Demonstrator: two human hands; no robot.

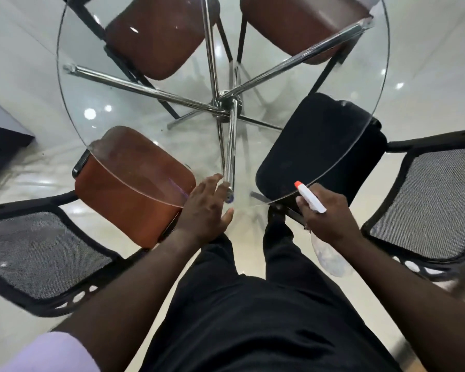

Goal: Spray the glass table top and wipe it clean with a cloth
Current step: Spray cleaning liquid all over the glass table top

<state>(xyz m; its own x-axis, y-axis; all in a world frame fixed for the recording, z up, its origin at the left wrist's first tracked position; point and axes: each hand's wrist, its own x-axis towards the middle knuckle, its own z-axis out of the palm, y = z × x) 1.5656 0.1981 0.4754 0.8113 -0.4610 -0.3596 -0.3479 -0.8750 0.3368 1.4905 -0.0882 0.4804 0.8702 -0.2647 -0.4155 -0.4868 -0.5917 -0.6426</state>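
A round glass table top (97, 84) on chrome legs fills the upper half of the head view. My right hand (328, 216) grips a white spray bottle (310, 200) with an orange nozzle at the table's near edge, nozzle pointing over the glass; the bottle's clear body (328, 256) hangs below my wrist. My left hand (207, 210) rests flat on the near rim of the glass, fingers spread, holding nothing. No cloth is in sight.
Three brown padded chairs (134, 189) and one black padded chair (320, 146) are pushed under the table. Two black mesh chair backs (38, 253) flank me on left and right. Chrome legs (220, 103) cross under the glass. The floor is glossy white tile.
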